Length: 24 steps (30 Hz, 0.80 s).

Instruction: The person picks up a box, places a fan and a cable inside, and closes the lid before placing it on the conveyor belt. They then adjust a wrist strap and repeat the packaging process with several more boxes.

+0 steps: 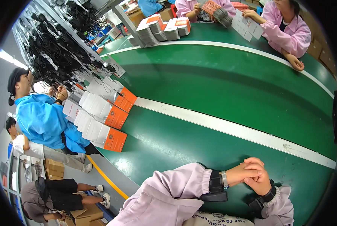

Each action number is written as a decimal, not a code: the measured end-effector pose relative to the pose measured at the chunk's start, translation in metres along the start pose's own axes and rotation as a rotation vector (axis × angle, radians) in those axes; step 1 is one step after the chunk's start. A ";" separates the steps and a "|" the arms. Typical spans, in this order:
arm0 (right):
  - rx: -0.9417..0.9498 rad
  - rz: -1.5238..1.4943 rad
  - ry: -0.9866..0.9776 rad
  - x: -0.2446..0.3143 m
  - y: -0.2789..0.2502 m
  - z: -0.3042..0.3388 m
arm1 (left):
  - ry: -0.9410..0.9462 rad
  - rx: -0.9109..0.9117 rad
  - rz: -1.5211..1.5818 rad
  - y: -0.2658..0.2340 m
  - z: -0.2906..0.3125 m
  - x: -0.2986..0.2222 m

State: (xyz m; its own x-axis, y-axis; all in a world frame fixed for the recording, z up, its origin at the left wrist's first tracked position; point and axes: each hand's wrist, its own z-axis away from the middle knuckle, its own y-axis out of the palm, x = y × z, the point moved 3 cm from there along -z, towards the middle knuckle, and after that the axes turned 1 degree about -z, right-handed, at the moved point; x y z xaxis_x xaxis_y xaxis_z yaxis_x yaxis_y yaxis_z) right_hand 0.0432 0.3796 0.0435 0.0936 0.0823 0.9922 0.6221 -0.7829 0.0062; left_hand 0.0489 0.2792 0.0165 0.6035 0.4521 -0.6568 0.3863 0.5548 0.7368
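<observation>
My left hand (pixel 239 174) and my right hand (pixel 259 182) are clasped together over the green worktop (pixel 168 147) near its front edge. Their fingers are laced and folded round each other, and no object shows between them. A metal-banded watch (pixel 224 180) is on my left wrist, beside a black strap. Another black strap (pixel 268 194) circles my right wrist. The palms are hidden. Open white-and-orange boxes (pixel 115 140) stand in a row on the worktop, well to the left of my hands.
A green conveyor belt (pixel 221 86) runs beyond a white rail (pixel 213 122). Across it, people in pink handle flat cartons (pixel 247 26) near stacked boxes (pixel 149 32). Black cables (pixel 59 41) hang at upper left. A person in blue (pixel 40 120) stands left; another person bends over cardboard boxes (pixel 87 214).
</observation>
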 end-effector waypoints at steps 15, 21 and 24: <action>0.018 0.051 -0.012 0.009 -0.003 -0.003 | -0.011 -0.017 -0.002 0.005 0.000 -0.005; -0.006 0.025 -0.005 0.003 -0.005 0.000 | -0.022 -0.005 0.010 0.006 -0.003 -0.005; -0.010 0.023 -0.003 0.003 -0.006 0.000 | -0.020 0.001 -0.005 0.007 -0.003 -0.008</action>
State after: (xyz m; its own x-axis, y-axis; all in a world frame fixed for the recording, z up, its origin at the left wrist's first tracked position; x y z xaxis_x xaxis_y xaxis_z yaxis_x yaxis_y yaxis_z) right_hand 0.0399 0.3840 0.0463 0.1102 0.0663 0.9917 0.6117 -0.7910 -0.0151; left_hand 0.0450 0.2815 0.0259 0.6156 0.4349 -0.6572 0.3902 0.5563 0.7337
